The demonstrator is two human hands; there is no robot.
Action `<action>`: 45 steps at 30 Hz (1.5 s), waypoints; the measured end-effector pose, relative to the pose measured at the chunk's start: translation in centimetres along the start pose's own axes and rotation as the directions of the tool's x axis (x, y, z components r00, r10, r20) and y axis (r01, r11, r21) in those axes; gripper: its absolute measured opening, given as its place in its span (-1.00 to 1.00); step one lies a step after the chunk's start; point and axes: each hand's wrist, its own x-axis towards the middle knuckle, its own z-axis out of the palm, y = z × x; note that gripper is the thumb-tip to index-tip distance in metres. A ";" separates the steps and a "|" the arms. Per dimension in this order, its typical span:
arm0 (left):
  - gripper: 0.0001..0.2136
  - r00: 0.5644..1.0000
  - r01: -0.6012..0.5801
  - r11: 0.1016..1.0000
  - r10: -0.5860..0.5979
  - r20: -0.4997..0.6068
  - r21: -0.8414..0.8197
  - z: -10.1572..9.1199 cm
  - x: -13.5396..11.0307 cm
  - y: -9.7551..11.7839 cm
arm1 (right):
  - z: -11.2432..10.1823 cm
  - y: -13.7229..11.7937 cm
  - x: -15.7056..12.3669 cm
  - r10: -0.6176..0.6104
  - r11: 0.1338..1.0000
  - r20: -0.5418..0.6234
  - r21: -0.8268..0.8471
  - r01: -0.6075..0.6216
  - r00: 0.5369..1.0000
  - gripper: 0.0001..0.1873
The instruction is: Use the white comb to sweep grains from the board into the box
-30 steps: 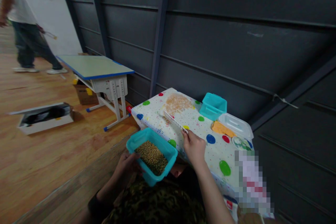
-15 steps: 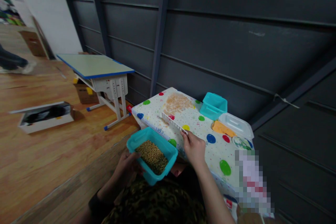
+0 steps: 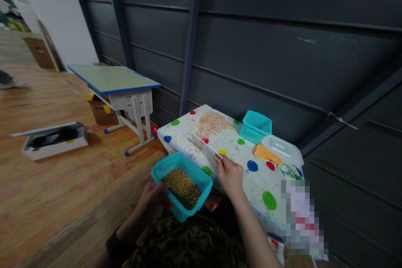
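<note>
My left hand [image 3: 153,197] grips the near left wall of a turquoise plastic tub [image 3: 205,182], thumb over its rim. Yellowish and greenish dried beans [image 3: 182,187] cover the tub's bottom. It is held at the table's front edge, slightly tilted. Closed around the near end of a long white strip with a row of slots [image 3: 205,145] is my right hand [image 3: 231,177]. The strip's far end is low over the tablecloth, beside a few scattered crumbs; whether it touches is unclear. Beyond it, a patch of pale tan grains [image 3: 212,122] lies spread on the cloth.
On the dotted tablecloth [image 3: 232,148] stand a second turquoise tub [image 3: 255,127], a clear lid [image 3: 284,150] and an orange cloth [image 3: 266,153]. A dark panelled wall [image 3: 282,63] rises behind. To the left are a desk [image 3: 116,78] and an open white box [image 3: 56,144].
My right hand and the white strip have shifted slightly left. The tub in my left hand stays put. At the far left, another person's leg has moved further out of view.
</note>
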 end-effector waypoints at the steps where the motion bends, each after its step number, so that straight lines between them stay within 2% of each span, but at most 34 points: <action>1: -0.52 1.000 0.000 1.000 0.000 -0.003 -0.001 0.0 0.1 -0.2 | 0.1 0.0 0.0 -0.006 1.000 0.004 0.007 0.006 1.000 -0.54; 6: -0.49 1.000 -0.020 1.000 0.020 0.021 -0.009 -0.3 0.3 -0.6 | 0.1 -0.1 0.4 -0.006 1.000 -0.005 0.022 0.006 1.000 -0.47; 13: -0.56 0.998 -0.032 0.999 0.035 0.055 -0.040 -0.6 0.4 -1.0 | -0.1 0.0 0.8 0.019 0.999 0.053 0.045 -0.021 0.998 -0.42; 17: -0.56 0.999 -0.032 0.997 0.034 0.030 -0.063 -0.6 0.5 -1.3 | -0.2 0.0 0.8 0.023 0.998 0.040 0.053 -0.025 0.999 -0.43; 21: -0.54 1.000 -0.022 0.999 0.023 0.022 -0.030 -0.5 0.3 -0.8 | -0.3 0.0 0.9 0.004 0.997 0.037 0.081 -0.007 0.999 -0.45; 26: -0.54 0.997 -0.026 1.000 0.027 0.068 -0.013 -0.5 0.0 0.0 | -0.1 0.3 1.0 0.016 0.997 0.024 0.073 -0.017 1.000 -0.49; 31: -0.52 0.999 -0.019 0.999 0.019 0.026 -0.028 -0.1 -0.2 0.2 | 0.0 0.6 0.8 0.001 0.998 0.048 0.057 -0.003 0.999 -0.53; 36: -0.58 0.996 -0.013 1.000 0.014 0.091 -0.008 0.0 -0.8 0.9 | 0.0 0.5 0.6 0.021 0.998 0.040 0.053 -0.023 0.999 -0.52; 41: -0.55 0.998 -0.033 0.999 0.034 0.057 -0.021 -0.6 0.2 -0.5 | 0.0 0.5 0.5 0.029 0.997 0.069 0.068 -0.034 0.997 -0.56; 45: -0.53 0.999 -0.018 1.000 0.019 0.040 -0.018 -0.7 0.7 -1.2 | -0.2 0.5 0.4 0.020 0.993 0.049 0.118 -0.026 0.999 -0.54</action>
